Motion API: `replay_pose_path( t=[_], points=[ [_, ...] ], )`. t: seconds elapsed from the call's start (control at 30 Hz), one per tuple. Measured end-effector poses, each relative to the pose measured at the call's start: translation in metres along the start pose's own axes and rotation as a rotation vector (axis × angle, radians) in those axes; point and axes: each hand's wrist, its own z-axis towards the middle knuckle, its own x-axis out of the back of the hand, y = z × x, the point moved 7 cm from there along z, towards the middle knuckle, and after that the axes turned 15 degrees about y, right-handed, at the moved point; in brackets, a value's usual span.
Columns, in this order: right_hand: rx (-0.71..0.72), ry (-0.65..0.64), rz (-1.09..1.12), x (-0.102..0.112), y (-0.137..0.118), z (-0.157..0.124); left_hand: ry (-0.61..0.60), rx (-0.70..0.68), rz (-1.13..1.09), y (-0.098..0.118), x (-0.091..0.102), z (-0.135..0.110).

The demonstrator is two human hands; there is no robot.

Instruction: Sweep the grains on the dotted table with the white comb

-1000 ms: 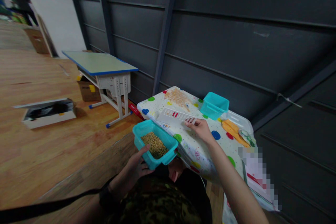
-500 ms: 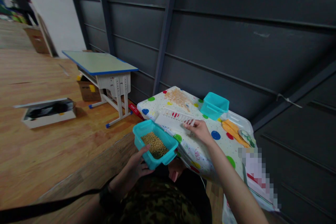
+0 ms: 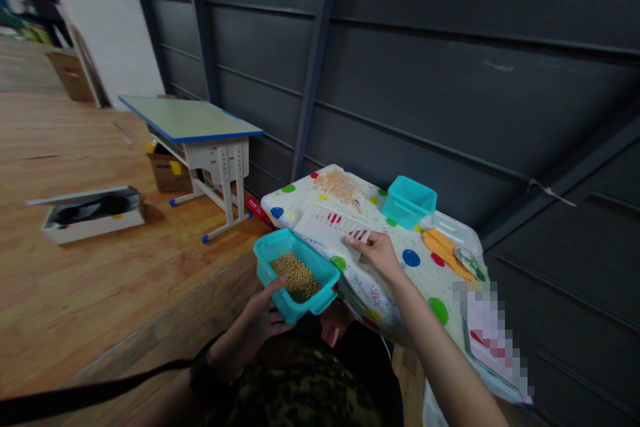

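A teal plastic box [image 3: 324, 272] is tilted slightly below the table's front edge, with my left hand [image 3: 260, 313] gripping its near side, thumb over the rim. Soybeans [image 3: 296, 275] cover its bottom. My right hand [image 3: 377, 250] pinches the right end of a white slotted plastic piece [image 3: 325, 235], which lies over the table near the front edge, just beyond the box. Red and white of the cloth show through its slots. Farther back, a thin layer of pale tan bits [image 3: 340, 185] is spread on the dotted tablecloth [image 3: 370, 287].
Toward the wall stands a second teal box [image 3: 410, 200]. An orange cloth [image 3: 445, 250] and a clear lid [image 3: 457, 230] lie at the table's right. A school desk [image 3: 195, 120], an open white box [image 3: 95, 217] and cardboard cartons occupy the left. A dark panelled wall [image 3: 425, 93] closes off the back.
My right hand and the white slotted piece have shifted very slightly to the left. The box of soybeans in my left hand stays almost exactly where it was.
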Motion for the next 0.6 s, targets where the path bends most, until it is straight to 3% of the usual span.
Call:
replay_pose_path(
  t=[0.27,0.47,0.6],
  points=[
    [0.092,0.102,-0.011,-0.007,-0.011,0.011,0.049,-0.001,0.022,0.004,0.001,-0.003],
    [0.054,-0.021,0.011,-0.022,-0.011,0.009,0.030,-0.008,0.030,0.003,0.000,-0.003],
    [0.075,0.007,0.024,-0.025,-0.018,0.010,0.031,-0.010,0.032,0.003,0.000,-0.003]
  ],
)
